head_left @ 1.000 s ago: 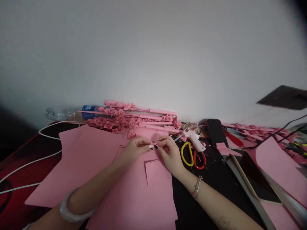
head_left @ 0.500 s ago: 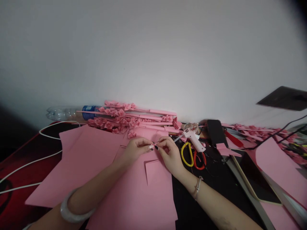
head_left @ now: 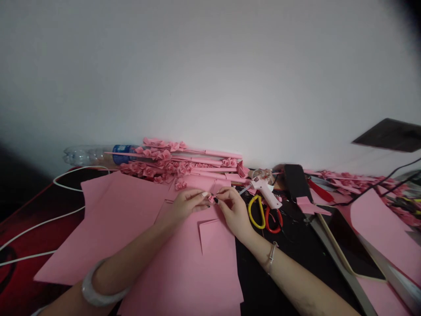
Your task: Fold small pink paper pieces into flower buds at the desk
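Between my hands is a small rolled pink paper flower (head_left: 211, 199). The fingers of my right hand (head_left: 234, 210) are closed on it from the right. My left hand (head_left: 186, 206) is beside its left side, thumb and fingertips close together; whether they grip its edge is too small to tell. Both hands are above large pink paper sheets (head_left: 194, 272). A folded pink paper piece (head_left: 212, 237) lies just below them. One finished pink flower (head_left: 180, 184) rests behind my left hand.
Along the wall lie pink flower stems (head_left: 197, 160) and a plastic bottle (head_left: 92, 155). Right of my hands are a white glue gun (head_left: 267, 192), scissors with yellow and red handles (head_left: 274, 220), a black phone (head_left: 296, 180) and a tablet (head_left: 351, 243). A white cable (head_left: 39, 226) crosses the left side.
My left fingertips have moved slightly left and spread a little from the right ones, so that the small paper flower shows more clearly. My right hand has hardly moved.
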The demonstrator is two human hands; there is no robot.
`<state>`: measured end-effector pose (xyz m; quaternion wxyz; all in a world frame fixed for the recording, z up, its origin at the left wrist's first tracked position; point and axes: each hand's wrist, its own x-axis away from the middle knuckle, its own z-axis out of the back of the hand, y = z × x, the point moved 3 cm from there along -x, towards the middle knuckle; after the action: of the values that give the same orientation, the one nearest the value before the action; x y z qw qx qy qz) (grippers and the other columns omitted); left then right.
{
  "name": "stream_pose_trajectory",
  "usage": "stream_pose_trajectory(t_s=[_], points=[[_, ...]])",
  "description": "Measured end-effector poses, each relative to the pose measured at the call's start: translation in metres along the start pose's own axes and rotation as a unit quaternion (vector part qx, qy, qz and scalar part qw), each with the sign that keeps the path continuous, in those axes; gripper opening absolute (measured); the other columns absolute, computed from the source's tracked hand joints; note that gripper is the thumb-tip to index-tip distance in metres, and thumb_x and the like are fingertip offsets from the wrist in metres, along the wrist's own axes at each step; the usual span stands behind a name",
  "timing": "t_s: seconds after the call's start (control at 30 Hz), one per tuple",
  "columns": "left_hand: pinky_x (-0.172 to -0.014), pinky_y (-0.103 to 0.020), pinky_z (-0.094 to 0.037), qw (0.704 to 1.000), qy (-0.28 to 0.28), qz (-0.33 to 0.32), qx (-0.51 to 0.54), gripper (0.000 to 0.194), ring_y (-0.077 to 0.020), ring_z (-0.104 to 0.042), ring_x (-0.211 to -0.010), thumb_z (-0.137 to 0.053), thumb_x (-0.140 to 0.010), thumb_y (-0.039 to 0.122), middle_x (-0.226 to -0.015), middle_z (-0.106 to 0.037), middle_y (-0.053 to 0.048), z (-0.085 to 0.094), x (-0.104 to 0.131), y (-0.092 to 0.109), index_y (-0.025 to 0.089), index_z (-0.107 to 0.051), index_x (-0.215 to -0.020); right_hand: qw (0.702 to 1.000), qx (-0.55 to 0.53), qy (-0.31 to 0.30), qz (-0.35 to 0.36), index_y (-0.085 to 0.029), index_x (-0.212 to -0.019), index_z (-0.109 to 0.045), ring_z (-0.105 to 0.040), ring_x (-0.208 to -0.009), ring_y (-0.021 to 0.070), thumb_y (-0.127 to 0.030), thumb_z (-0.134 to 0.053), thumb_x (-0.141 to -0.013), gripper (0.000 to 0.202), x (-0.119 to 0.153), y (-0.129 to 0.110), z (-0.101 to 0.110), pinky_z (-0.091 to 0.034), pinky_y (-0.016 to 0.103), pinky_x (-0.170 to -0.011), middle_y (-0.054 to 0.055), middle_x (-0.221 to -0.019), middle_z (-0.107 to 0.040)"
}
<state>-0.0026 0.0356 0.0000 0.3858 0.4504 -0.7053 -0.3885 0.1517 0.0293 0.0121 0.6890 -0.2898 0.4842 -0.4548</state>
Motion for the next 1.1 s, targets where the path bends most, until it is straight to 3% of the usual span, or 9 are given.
stream_pose_trajectory(t_s=[0.3,0.6,1.1], points=[[-0.087,-0.037,-0.047,1.0,-0.002,-0.001,-0.027,0.022,-0.0194,-0.063,-0.085,-0.066,-0.072,0.033,-0.089,-0.066,-0.007,-0.0031,0.0016,0.004,0.014,-0.067,-0.084,0.999,-0.024,-0.006,-0.024,-0.019,-0.075,-0.058,-0.054,-0.084,0.0158,-0.014,-0.056,-0.08,0.008,-0.0003,0.0038,-0.0004,-0.043,0.03,-0.075,0.004,-0.089,-0.055],[-0.079,-0.033,-0.05,0.991,-0.008,-0.039,-0.127,0.022,-0.0179,-0.062,-0.084,-0.068,-0.069,0.031,-0.085,-0.067,-0.003,-0.0046,0.0003,0.002,0.017,-0.065,-0.086,1.0,-0.021,-0.005,-0.021,-0.019,-0.076,-0.058,-0.054,-0.082,0.0158,-0.014,-0.055,-0.079,0.007,0.0,0.004,-0.0005,-0.044,0.031,-0.074,0.004,-0.089,-0.055],[-0.072,-0.032,-0.049,0.989,-0.019,-0.05,-0.14,0.02,-0.0165,-0.061,-0.074,-0.067,-0.068,0.029,-0.079,-0.064,-0.003,-0.007,0.0001,-0.0024,0.016,-0.061,-0.082,1.0,-0.007,-0.01,-0.004,-0.019,-0.074,-0.059,-0.054,-0.08,0.0157,-0.01,-0.055,-0.077,0.01,-0.0002,-0.0008,-0.0005,-0.042,0.03,-0.075,0.004,-0.087,-0.057]])
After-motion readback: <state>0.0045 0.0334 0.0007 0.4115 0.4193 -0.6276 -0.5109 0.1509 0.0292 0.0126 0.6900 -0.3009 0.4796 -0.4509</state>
